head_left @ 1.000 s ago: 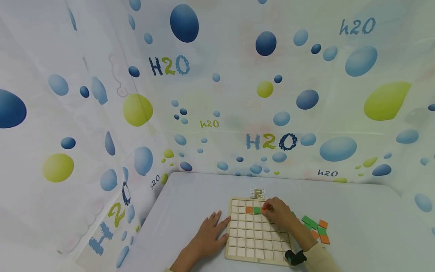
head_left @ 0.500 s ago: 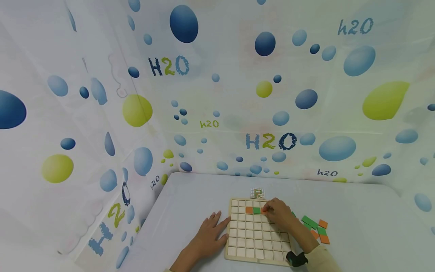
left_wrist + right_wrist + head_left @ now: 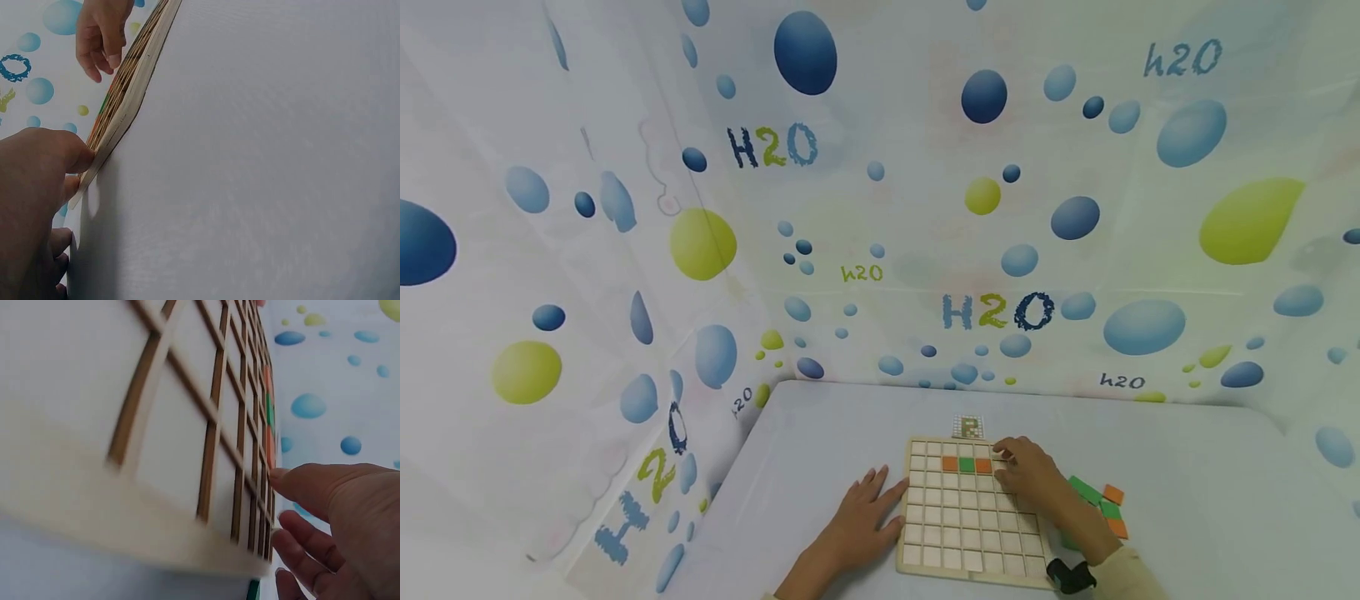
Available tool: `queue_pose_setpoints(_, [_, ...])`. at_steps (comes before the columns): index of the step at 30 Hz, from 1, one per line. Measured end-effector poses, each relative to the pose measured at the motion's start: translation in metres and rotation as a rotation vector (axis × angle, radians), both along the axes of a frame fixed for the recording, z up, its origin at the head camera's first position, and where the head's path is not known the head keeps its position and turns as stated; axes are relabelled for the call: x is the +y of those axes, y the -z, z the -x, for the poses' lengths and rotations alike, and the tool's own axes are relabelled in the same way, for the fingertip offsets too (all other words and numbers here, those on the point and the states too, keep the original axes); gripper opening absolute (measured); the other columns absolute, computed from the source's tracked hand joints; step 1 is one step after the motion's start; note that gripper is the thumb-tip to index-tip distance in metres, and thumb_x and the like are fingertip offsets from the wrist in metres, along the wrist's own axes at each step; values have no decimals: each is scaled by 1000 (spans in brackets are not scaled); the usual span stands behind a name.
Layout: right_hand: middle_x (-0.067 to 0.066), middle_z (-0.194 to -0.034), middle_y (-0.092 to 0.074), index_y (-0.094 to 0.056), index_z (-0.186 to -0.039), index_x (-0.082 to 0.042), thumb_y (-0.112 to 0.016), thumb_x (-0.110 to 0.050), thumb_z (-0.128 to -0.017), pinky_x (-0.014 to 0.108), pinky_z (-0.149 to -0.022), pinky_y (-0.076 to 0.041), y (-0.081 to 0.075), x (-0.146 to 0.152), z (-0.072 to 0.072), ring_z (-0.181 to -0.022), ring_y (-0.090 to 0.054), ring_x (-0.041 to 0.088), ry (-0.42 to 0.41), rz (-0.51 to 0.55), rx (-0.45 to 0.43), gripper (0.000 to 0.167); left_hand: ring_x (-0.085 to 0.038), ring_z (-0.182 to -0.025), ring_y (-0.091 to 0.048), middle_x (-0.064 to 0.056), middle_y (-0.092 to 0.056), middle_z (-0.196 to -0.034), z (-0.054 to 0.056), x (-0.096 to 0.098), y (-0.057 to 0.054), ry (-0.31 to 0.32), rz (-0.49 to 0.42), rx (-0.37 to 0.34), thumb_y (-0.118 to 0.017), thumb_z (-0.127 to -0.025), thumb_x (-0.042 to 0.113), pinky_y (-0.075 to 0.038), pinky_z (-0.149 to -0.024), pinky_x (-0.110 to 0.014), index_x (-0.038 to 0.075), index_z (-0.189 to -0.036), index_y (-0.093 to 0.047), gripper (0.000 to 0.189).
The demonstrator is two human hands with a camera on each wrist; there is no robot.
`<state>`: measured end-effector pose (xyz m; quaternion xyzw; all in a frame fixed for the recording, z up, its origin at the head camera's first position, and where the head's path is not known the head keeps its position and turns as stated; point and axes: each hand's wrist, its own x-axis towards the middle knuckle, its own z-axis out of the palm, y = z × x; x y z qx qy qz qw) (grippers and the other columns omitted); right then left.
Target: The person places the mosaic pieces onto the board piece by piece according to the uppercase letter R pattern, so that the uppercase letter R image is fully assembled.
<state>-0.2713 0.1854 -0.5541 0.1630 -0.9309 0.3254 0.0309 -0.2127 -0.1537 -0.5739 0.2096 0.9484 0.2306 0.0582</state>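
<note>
A wooden grid board (image 3: 972, 577) lies on the table. In its second row from the far side sit an orange tile (image 3: 951, 463), a green tile (image 3: 967, 465) and another orange tile (image 3: 983, 466), side by side. My left hand (image 3: 865, 518) rests at the board's left edge with fingers spread and straight; in the left wrist view its thumb (image 3: 78, 153) touches the rim. Over the board's far right part, my right hand (image 3: 1028, 477) has loosely bent fingers, thumb and fingers apart, with nothing between them, as the right wrist view also shows.
Loose green and orange tiles (image 3: 1113, 495) lie right of the board, partly hidden by the right forearm. A small pattern card (image 3: 967, 427) lies just beyond the board's far edge. A black strap (image 3: 1070, 576) is on the right wrist. A printed curtain (image 3: 917, 208) hangs behind the table.
My right hand has let go of the right-hand orange tile, which stays in its cell, and has moved a little to the right, its fingers parting. The left hand has stayed put.
</note>
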Motion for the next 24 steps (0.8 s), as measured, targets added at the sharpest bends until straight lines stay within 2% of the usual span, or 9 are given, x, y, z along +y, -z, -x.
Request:
queue_pose_setpoints(4, [12,-109,-66,-65,-127,-1,-81,-13,-92,50,-81,-55,3,19,-3,-98,-64,29,66,0,3,41,-42,-160,-23,-17,-28,-173,0,0,-1,4,6,8,-51,-108,48,-22,-125,-68,29,-164,-42,60])
queue_pose_setpoints(9, [12,-112,-65,-66,-126,-3,-79,-21,-95,58,-83,-53,5,41,-6,-104,-64,30,151,-38,-48,38,-43,-160,-24,-18,-29,-172,0,-1,-2,8,5,15,-52,-108,47,-23,-124,-69,28,-163,-42,60])
queue_pose_setpoints(16, [8,-104,-64,-69,-116,-7,-77,-30,-97,56,-76,-49,0,59,-8,-94,-61,24,157,-75,-108,30,-44,-159,-24,-19,-30,-172,-2,0,-6,8,-4,17,-51,-108,46,-22,-124,-69,26,-163,-43,59])
queue_pose_setpoints(24, [5,-99,-65,-70,-110,-8,-75,-18,-97,53,-74,-49,0,59,-9,-89,-63,22,155,-96,-92,17,-44,-159,-25,-19,-30,-172,-4,3,-8,2,-6,11,-52,-107,46,-23,-124,-69,26,-163,-44,59])
